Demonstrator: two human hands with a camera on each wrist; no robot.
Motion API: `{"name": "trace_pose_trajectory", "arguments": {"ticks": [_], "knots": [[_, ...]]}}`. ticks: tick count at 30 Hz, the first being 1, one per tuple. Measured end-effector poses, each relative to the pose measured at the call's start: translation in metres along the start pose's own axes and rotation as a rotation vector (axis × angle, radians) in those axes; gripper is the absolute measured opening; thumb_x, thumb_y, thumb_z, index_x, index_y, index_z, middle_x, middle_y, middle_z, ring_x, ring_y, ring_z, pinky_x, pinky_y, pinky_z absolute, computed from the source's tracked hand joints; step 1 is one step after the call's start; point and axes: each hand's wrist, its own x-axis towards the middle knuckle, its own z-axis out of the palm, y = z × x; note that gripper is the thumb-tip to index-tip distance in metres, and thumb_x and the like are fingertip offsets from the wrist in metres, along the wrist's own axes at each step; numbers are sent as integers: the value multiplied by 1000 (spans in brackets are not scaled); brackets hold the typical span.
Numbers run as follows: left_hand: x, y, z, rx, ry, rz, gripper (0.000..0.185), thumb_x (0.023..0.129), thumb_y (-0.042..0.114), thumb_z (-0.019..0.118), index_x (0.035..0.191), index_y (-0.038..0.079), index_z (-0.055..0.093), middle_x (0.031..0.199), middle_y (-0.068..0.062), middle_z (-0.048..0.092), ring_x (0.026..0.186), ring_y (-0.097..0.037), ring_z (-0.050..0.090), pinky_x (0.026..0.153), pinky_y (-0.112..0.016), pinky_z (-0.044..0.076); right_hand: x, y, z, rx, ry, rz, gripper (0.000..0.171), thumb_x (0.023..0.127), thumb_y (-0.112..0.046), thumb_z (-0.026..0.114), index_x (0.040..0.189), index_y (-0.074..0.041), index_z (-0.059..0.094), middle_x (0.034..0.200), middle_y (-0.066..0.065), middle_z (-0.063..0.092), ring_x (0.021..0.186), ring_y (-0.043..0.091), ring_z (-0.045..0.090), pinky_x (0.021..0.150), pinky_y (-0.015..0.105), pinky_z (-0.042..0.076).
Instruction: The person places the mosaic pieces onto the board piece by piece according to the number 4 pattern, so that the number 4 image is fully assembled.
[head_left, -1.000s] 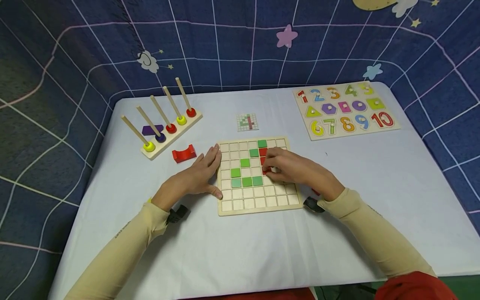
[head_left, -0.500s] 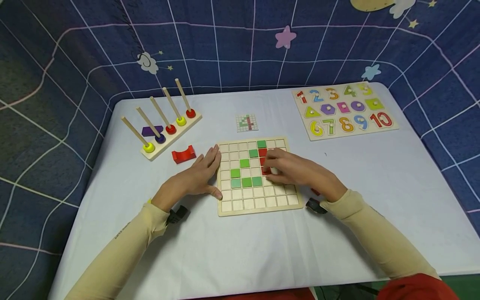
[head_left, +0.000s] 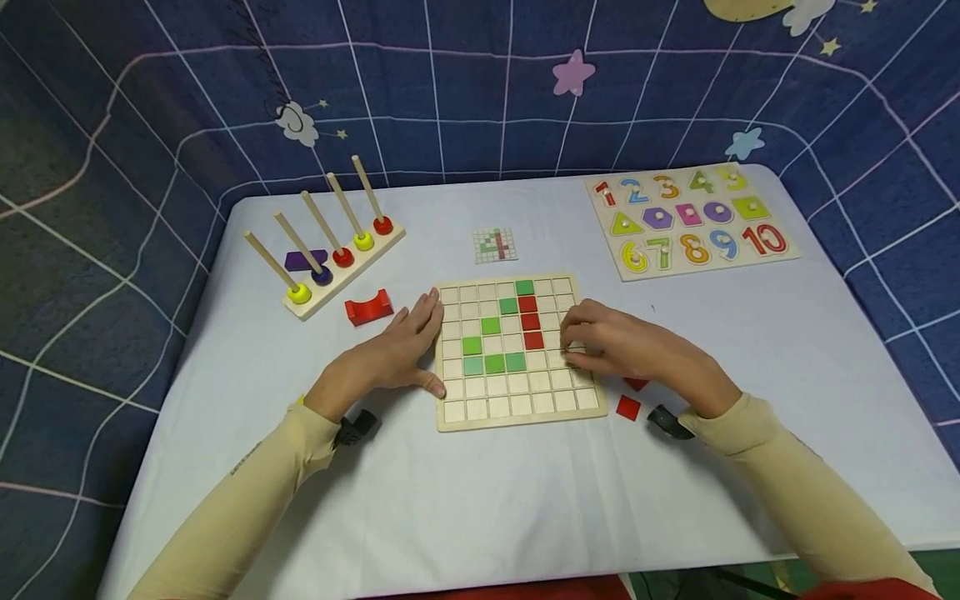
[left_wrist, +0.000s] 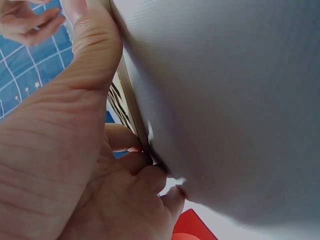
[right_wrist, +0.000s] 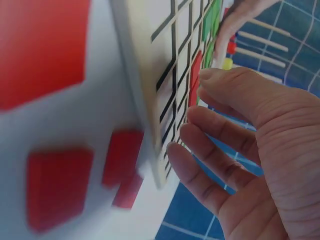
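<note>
Closest to me, two small flat red square tiles point(head_left: 628, 407) lie loose on the white table point(head_left: 480, 500), just off the right edge of the square wooden grid board point(head_left: 517, 417), beside my right wrist. My right hand point(head_left: 637, 350) rests over the board's right columns, palm down, fingers loosely spread and gently bent, holding nothing; the right wrist view shows those fingertips point(right_wrist: 200, 135) apart and just off the gridded surface, with the red tiles blurred near the board's edge. My left hand point(head_left: 397, 350) lies flat on the table against the board's left edge, fingers together and extended, thumb point(left_wrist: 92, 35) pressed along the rim, as the left wrist view confirms; it grips nothing. On the board, three red tiles point(head_left: 530, 322) sit in a vertical column, and green tiles point(head_left: 492, 362) form a diagonal stair above a short row touching the column's foot. Further left, a red arched wooden block point(head_left: 368, 307) lies near the left hand. Beyond it stands a wooden peg rack point(head_left: 341, 267) with five tilted pegs carrying yellow, purple and red beads. Past the board lies a small pattern card point(head_left: 495, 245). At the far right corner sits a wooden number-and-shape puzzle point(head_left: 693, 221).
</note>
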Motion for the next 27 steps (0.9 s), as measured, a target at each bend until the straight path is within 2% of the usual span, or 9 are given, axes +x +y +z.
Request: {"name": "trace_pose_trajectory", "arguments": {"ticks": [3, 7, 11, 18, 21, 27], "knots": [[1, 1, -1, 6, -6, -5, 137, 80, 50, 89, 170, -4, 1, 180, -20, -13, 169, -39, -8, 138, -56, 3, -11, 1, -5, -4, -27, 58, 6, 95, -10, 82, 101, -9, 79, 109, 5, 70, 101, 17, 58, 84, 35, 59], [1, 1, -1, 0, -10, -4, 136, 80, 50, 89, 169, -4, 1, 180, -21, -13, 169, -40, -8, 138, -56, 4, -24, 2, -11, 2, -117, 144, 12, 93, -6, 80, 104, -11, 78, 111, 3, 67, 104, 16, 55, 87, 36, 59], [1, 1, 0, 3, -10, -9, 137, 80, 51, 89, 170, -4, 1, 180, -20, -13, 169, -39, -9, 138, -56, 3, -33, 5, -12, 23, -173, 186, 20, 89, -1, 78, 105, -13, 77, 111, 0, 65, 106, 15, 54, 87, 35, 57], [1, -2, 0, 2, -6, -1, 137, 80, 51, 89, 170, -4, 1, 180, -20, -14, 169, -39, -9, 138, -56, 3, -42, 10, -7, -11, -151, 170, 27, 86, 6, 76, 103, -14, 75, 107, -2, 63, 105, 16, 53, 86, 35, 57], [1, -1, 0, -2, 2, 4, 137, 80, 51, 89, 169, -5, 2, 180, -21, -13, 169, -40, -8, 138, -57, 4, -44, 10, -5, -29, -128, 153, 26, 86, 7, 77, 102, -13, 75, 108, 0, 64, 104, 18, 54, 87, 38, 57], [2, -1, 0, 2, 5, 1, 136, 80, 51, 89, 169, -5, 2, 180, -21, -12, 169, -40, -8, 138, -57, 5, -45, 11, -6, -18, -124, 173, 23, 88, 5, 79, 102, -12, 76, 113, 5, 64, 108, 21, 55, 90, 41, 59]]}}
